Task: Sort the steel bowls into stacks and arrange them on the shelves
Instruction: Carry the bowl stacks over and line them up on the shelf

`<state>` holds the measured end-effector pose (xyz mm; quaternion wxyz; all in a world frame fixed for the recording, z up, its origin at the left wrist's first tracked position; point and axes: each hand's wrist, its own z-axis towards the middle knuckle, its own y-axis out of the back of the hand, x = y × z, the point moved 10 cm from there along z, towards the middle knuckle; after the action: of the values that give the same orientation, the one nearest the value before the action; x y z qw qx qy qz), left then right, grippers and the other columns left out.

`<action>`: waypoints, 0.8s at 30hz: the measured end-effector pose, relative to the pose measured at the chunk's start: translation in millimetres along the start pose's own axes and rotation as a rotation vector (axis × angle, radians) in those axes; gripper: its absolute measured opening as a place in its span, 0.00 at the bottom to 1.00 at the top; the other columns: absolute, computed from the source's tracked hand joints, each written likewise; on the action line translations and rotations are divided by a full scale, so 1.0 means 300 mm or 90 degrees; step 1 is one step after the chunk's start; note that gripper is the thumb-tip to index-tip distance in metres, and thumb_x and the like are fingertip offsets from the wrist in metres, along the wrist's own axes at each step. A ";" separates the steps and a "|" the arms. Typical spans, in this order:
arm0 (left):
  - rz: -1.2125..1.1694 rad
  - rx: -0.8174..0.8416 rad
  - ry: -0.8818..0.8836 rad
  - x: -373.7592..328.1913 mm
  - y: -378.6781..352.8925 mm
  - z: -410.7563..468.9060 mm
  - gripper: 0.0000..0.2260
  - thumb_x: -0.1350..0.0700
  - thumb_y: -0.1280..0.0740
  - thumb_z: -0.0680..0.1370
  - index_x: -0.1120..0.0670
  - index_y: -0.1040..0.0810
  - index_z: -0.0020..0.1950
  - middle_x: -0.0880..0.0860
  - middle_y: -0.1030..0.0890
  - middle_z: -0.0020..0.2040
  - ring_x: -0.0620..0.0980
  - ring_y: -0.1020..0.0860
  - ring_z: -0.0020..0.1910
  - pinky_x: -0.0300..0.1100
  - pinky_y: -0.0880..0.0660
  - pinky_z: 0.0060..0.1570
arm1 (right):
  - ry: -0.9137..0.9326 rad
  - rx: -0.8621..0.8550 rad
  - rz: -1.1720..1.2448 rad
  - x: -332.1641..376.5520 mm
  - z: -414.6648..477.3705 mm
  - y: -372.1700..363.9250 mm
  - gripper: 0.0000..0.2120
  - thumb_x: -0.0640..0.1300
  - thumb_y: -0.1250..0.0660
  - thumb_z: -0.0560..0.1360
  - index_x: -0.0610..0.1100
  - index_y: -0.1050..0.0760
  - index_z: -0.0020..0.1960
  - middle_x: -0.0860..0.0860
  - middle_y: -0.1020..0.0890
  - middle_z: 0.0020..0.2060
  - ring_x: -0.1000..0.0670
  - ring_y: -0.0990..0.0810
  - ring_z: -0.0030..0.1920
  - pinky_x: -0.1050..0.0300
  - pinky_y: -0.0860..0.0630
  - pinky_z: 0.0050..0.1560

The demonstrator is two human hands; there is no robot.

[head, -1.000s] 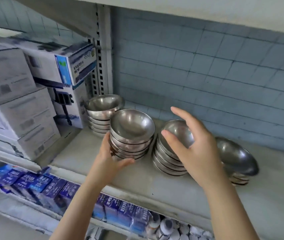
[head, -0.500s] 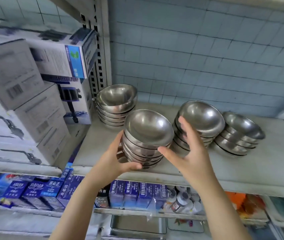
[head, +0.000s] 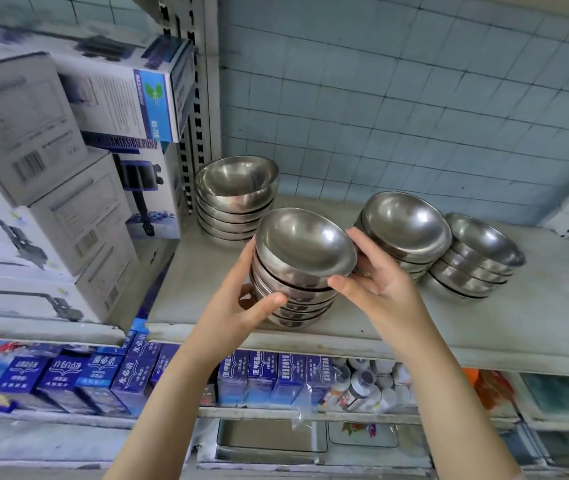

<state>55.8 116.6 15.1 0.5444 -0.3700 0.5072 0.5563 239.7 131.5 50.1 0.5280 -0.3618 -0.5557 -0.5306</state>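
Held stack [head: 305, 245] — another stack [head: 406, 223] just beside

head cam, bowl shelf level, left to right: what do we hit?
pump boxes → back-left bowl stack → front bowl stack, gripped by left hand and right hand → third bowl stack → rightmost bowl stack

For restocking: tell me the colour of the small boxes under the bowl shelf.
The boxes are blue with white lettering; head view.
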 end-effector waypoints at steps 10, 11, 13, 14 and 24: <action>0.017 0.027 0.029 0.041 -0.007 0.000 0.37 0.46 0.32 0.73 0.37 0.48 0.77 0.38 0.31 0.71 0.41 0.29 0.67 0.37 0.31 0.66 | 0.019 0.051 -0.053 0.028 0.002 -0.005 0.45 0.58 0.23 0.67 0.54 0.40 0.78 0.58 0.32 0.75 0.64 0.25 0.65 0.53 0.27 0.67; 0.017 0.024 0.031 0.044 -0.005 0.001 0.37 0.46 0.31 0.73 0.36 0.48 0.77 0.38 0.32 0.71 0.41 0.29 0.67 0.37 0.31 0.66 | 0.024 0.049 -0.049 0.024 -0.001 -0.005 0.45 0.57 0.23 0.67 0.54 0.41 0.78 0.60 0.34 0.75 0.66 0.28 0.67 0.56 0.27 0.67; 0.018 0.023 0.035 0.055 -0.002 0.001 0.38 0.43 0.29 0.74 0.37 0.49 0.77 0.37 0.33 0.72 0.42 0.29 0.68 0.40 0.31 0.68 | 0.019 0.038 -0.014 0.002 -0.007 -0.004 0.44 0.53 0.23 0.69 0.53 0.43 0.78 0.63 0.33 0.73 0.68 0.31 0.69 0.60 0.27 0.67; 0.019 0.026 0.039 0.063 0.000 0.002 0.40 0.42 0.29 0.73 0.37 0.49 0.77 0.39 0.34 0.73 0.44 0.29 0.68 0.44 0.31 0.68 | 0.009 0.033 0.012 -0.014 -0.012 -0.006 0.46 0.51 0.23 0.68 0.52 0.44 0.79 0.63 0.32 0.72 0.66 0.30 0.69 0.61 0.28 0.67; 0.034 -0.018 0.063 0.044 0.002 -0.032 0.35 0.53 0.21 0.66 0.48 0.31 0.71 0.44 0.20 0.60 0.42 0.24 0.62 0.28 0.28 0.54 | 0.014 0.011 0.061 -0.029 -0.063 -0.004 0.39 0.40 0.23 0.69 0.49 0.35 0.76 0.55 0.23 0.69 0.54 0.25 0.69 0.61 0.24 0.61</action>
<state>52.1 110.3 0.5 0.4986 -0.3910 0.5352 0.5586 244.0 114.3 39.1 0.5620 -0.3775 -0.5363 -0.5040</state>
